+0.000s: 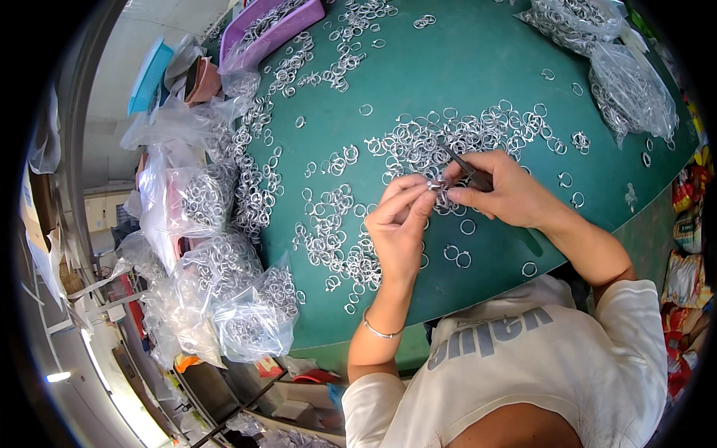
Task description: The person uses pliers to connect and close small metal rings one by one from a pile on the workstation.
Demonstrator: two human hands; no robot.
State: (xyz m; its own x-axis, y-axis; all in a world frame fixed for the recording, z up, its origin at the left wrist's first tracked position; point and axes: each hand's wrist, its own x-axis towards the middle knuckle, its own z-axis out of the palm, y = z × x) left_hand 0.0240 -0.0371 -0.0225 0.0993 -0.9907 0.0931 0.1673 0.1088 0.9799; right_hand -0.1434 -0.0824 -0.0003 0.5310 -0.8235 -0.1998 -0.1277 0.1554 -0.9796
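My left hand [398, 224] is closed, with thumb and fingertips pinching a small silver metal ring [435, 184]. Close against it, my right hand [511, 190] grips a slim dark hand tool [458, 160], whose thin end points up and away to the left. The fingertips of both hands nearly meet, so the tool's exact kind and its contact with the ring are hard to make out. Just beyond the hands, a loose pile of silver rings [429, 140] spreads over the green tabletop [485, 67]. Another heap of rings [328, 239] lies left of my left hand.
Clear plastic bags full of rings [258, 313] line the table's left edge. A purple tray [272, 33] with rings stands at the far left, near a blue basket [151, 76]. More filled bags [631, 86] sit at the far right. Single rings lie scattered about.
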